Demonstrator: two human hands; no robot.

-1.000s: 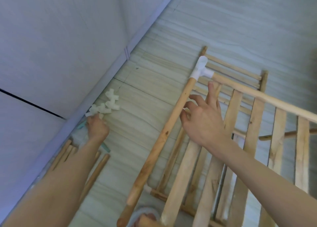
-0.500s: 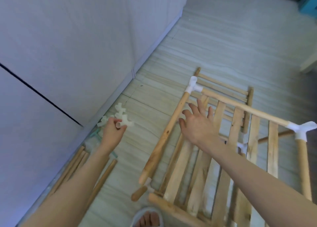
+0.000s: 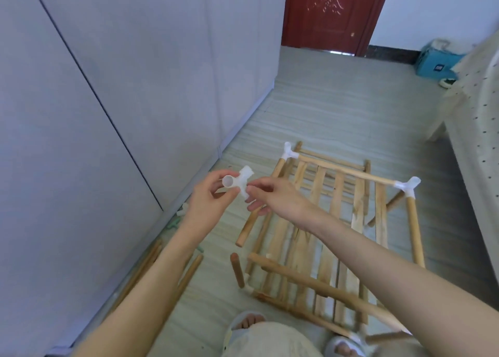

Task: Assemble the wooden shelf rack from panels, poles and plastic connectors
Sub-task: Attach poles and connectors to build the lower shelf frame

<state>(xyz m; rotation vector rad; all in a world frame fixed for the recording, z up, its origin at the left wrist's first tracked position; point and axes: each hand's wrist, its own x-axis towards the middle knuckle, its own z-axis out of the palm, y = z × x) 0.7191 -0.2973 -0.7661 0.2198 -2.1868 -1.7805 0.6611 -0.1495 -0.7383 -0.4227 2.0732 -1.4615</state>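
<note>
White plastic multi-way connector (image 3: pixel 237 182) is up in front of me, held between both hands above the floor, left of the rack. My left hand (image 3: pixel 209 197) grips it from the left: thumb and fingers curled round one socket, whose open round mouth faces me. My right hand (image 3: pixel 272 194) pinches the opposite side of the same connector with thumb and forefinger; the other fingers are loosely curled below it.

Half-built wooden shelf rack (image 3: pixel 332 230) stands on the pale striped tile floor (image 3: pixel 337 108) below and right of my hands, apart from them. Its slatted wooden panel (image 3: pixel 318 235) sits low in the frame. Round wooden top pole (image 3: pixel 345 172) runs across the far side between two fitted connectors: white corner connector far-left (image 3: pixel 289 151) and white corner connector far-right (image 3: pixel 409 185). From the far-left one, a side pole (image 3: pixel 259 208) slopes toward me and its near end is bare, nothing fitted. From the far-right one, another pole (image 3: pixel 414 227) runs toward me. Short upright wooden peg (image 3: pixel 237 270) stands at the near-left corner on a small white connector (image 3: pixel 247 289), top end bare.

Spare wooden poles (image 3: pixel 151 270) lie on the floor along the grey cabinet wall (image 3: pixel 108 114), to my left. A few more small white connectors (image 3: pixel 182 209) lie by the wall base, partly hidden behind my left wrist.

Dark red door (image 3: pixel 332 14) at the far end, blue box (image 3: pixel 437 60) far right, spotted bed cover (image 3: pixel 480 114) at the right edge. My slippered feet (image 3: pixel 248 324) show at the bottom.
</note>
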